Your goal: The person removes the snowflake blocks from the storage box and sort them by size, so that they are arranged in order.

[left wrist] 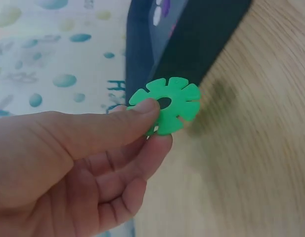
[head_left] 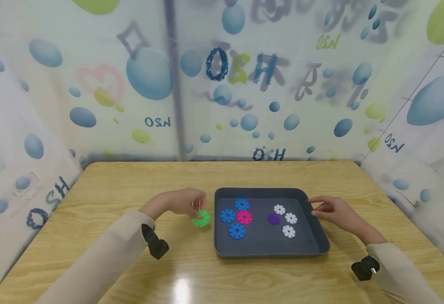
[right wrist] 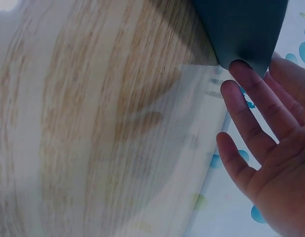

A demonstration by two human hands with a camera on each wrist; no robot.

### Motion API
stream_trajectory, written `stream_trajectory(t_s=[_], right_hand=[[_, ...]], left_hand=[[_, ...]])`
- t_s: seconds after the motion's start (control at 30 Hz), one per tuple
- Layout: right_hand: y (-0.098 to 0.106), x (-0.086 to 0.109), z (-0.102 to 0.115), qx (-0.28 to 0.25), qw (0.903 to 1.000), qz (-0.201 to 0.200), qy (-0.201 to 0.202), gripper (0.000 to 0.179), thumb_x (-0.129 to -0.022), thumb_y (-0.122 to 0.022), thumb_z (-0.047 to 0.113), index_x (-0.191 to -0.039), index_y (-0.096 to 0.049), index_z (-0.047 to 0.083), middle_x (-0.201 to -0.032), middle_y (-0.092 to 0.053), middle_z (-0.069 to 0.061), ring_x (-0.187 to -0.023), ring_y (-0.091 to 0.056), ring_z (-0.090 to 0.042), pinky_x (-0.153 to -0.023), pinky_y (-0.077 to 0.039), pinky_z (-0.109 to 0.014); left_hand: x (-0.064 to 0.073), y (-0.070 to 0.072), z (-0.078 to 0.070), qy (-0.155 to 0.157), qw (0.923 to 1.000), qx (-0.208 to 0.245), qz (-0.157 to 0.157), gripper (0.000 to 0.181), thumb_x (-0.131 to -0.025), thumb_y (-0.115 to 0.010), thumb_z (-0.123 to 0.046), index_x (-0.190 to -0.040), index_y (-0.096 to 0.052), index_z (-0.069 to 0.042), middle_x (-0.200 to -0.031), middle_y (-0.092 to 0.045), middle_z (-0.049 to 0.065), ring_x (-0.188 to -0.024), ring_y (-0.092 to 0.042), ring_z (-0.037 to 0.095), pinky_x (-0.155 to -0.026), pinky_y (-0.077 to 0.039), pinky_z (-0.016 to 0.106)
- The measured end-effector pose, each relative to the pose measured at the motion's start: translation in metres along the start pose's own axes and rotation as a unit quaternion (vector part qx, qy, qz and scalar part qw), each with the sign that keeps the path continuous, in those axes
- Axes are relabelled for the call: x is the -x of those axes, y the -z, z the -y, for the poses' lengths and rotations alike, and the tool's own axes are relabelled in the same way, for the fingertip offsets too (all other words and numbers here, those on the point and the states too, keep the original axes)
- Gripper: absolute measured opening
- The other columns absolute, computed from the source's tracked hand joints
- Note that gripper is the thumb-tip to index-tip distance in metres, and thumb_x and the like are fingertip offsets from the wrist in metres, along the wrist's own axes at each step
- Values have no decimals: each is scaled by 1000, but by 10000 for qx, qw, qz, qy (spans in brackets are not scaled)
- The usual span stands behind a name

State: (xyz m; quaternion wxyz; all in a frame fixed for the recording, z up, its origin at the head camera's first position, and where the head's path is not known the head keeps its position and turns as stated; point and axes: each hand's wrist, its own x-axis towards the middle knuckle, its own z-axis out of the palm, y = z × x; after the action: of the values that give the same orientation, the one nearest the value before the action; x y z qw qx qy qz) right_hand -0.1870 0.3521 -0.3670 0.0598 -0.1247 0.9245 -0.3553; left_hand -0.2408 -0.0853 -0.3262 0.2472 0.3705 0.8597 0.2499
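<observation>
Between thumb and fingers, my left hand (head_left: 185, 202) pinches a green notched disc (left wrist: 179, 103), a flat plastic snowflake-style piece with a hole in its middle. It is held over the table just left of a dark grey tray (head_left: 260, 251). My right hand (head_left: 336, 213) is at the tray's right side, its fairly straight fingers (right wrist: 251, 111) reaching the outer wall and rim. Inside the tray, several blue discs (head_left: 237, 231) sit around a pink disc (head_left: 244, 217) on the left. On the right, white discs (head_left: 288, 231) lie beside a purple disc (head_left: 273, 219).
The tray stands on a light wooden table (head_left: 130, 179). Behind and beside the table hangs a patterned curtain (head_left: 202, 105) with blue and green drops. Each wrist carries a small black camera (head_left: 155, 242) below a beige sleeve.
</observation>
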Motion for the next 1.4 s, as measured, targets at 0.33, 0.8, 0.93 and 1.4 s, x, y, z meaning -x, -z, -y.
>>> stream_trajectory(t_s=[0.33,0.8,0.93,1.4], right_hand=[[-1,-2,-4,-28,9999,-6,107,42,-87,-62,18,-122,-52,-4,-94,-67,-13,-83,-64,-20,-70,-50,-34],[-1,-1,-4,10,9999,-72,98,41,-87,-63,15,-122,-52,-3,-94,-66,-12,-82,-64,-19,-69,-50,-32],[-2,0,-5,31,9999,-106,40,41,-87,-63,16,-122,-53,-2,-95,-66,-12,-82,-64,-18,-70,-50,-32],[-2,1,-2,-24,9999,-92,128,43,-88,-62,17,-124,-51,-4,-94,-66,-12,-82,-63,-19,-68,-49,-32]], left_hand=[[-7,-12,28,354,9987,351,49,17,-79,-68,-1,-90,-55,-2,-86,-54,6,-77,-50,14,-69,-43,27],[-14,-19,38,402,9982,441,-99,15,-78,-69,0,-89,-59,-2,-82,-57,3,-73,-51,12,-66,-44,25],[-15,-20,39,425,9977,519,-8,15,-78,-69,0,-89,-59,-2,-81,-57,3,-72,-51,12,-65,-44,25],[-19,-13,23,215,9996,77,-149,16,-77,-68,0,-89,-59,-3,-82,-56,1,-73,-52,13,-64,-45,26]])
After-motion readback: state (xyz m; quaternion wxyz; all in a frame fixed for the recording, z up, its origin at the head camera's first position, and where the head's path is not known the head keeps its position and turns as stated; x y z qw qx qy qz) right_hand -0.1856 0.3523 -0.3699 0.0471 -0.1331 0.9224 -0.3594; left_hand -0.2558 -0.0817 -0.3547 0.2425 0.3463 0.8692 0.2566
